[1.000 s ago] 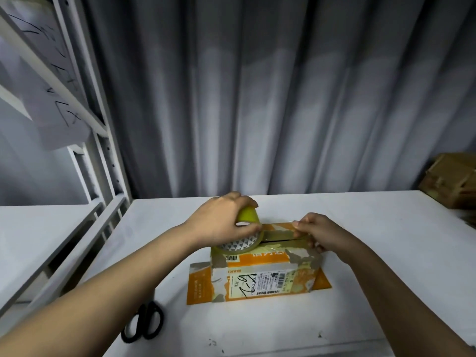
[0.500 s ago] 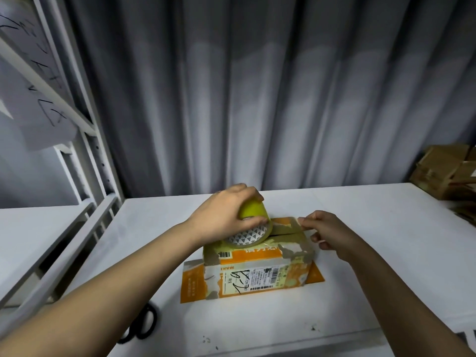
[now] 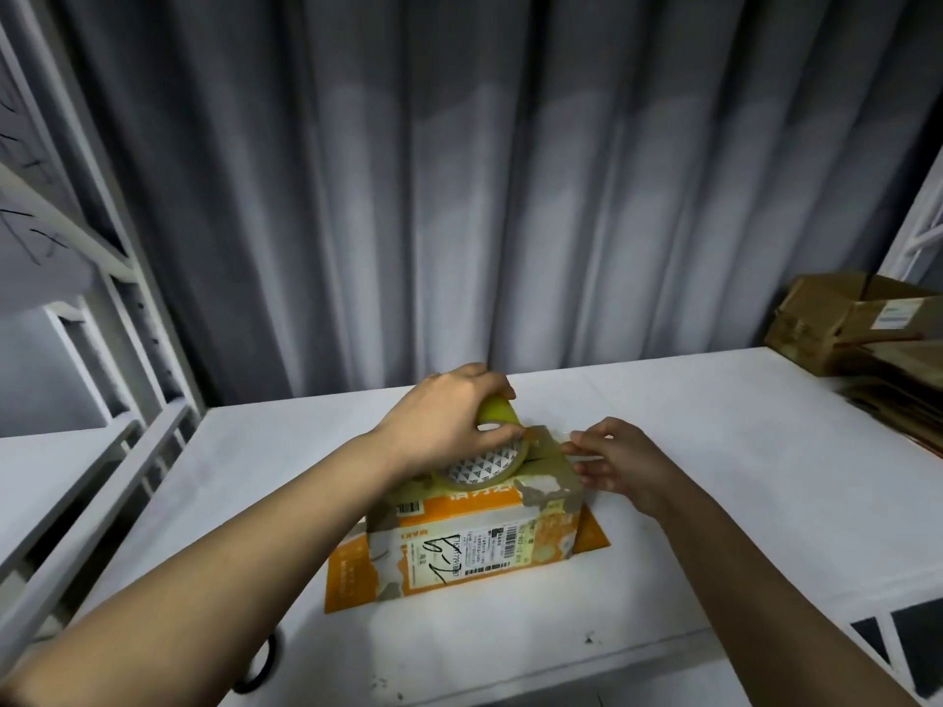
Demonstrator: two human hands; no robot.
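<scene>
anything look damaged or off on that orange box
Yes. The orange box is battered: its print is torn away in grey-brown patches on the front and at the top right corner, and its bottom flaps splay flat on the table.

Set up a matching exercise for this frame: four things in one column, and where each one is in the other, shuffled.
Things:
1. tape roll
2. scissors
3. brown cardboard boxes
4. right hand

Places:
a. stacked at the far right
b. fingertips at the top right edge of the orange box
c. near edge of the table, partly hidden by the left forearm
d. on top of the orange box, gripped by the left hand

Pairs: 1-d, 2-c, 3-a, 4-b
</scene>
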